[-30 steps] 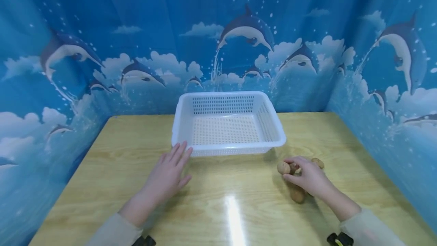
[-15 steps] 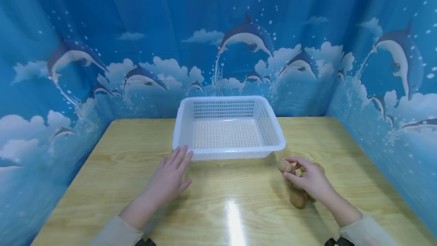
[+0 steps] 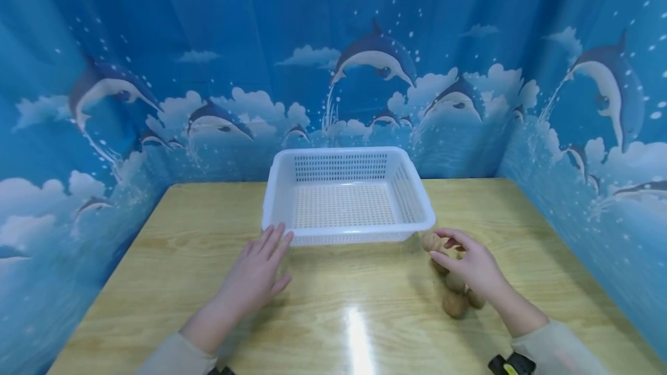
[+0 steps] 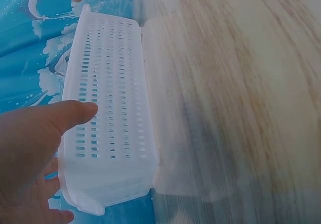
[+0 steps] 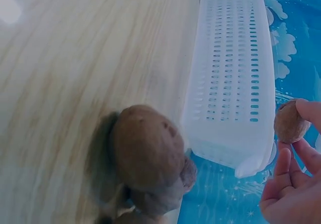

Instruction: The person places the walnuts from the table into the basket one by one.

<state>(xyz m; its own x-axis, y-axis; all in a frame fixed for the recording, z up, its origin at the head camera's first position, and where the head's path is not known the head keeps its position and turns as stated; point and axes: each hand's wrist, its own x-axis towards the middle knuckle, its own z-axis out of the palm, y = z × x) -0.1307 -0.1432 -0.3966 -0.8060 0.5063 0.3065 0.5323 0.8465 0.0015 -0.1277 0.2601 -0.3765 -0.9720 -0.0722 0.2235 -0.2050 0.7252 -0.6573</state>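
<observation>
Between the thumb and fingertips of my right hand (image 3: 471, 262) is a round tan walnut (image 5: 290, 123), pinched just off the front right corner of the white slotted plastic basket (image 3: 346, 229). Below that hand lie several more brown walnuts (image 3: 455, 304) in a loose heap on the table, partly covered by it in the head view. One walnut (image 5: 145, 146) from the heap looms large and blurred in the right wrist view. My left hand (image 3: 252, 276) is spread with straight fingers at the basket's front left corner; the fingertips reach its rim.
A pale wood-grain table (image 3: 208, 219) carries everything. Blue curtains (image 3: 260, 62) printed with dolphins close in the back and both sides. The basket stands near the table's back edge, and its slotted floor is bare.
My right hand has drawn a walnut up and away from the heap toward the basket's corner, uncovering more of the walnuts beneath. The left hand stays put; the head view has tilted slightly up.
</observation>
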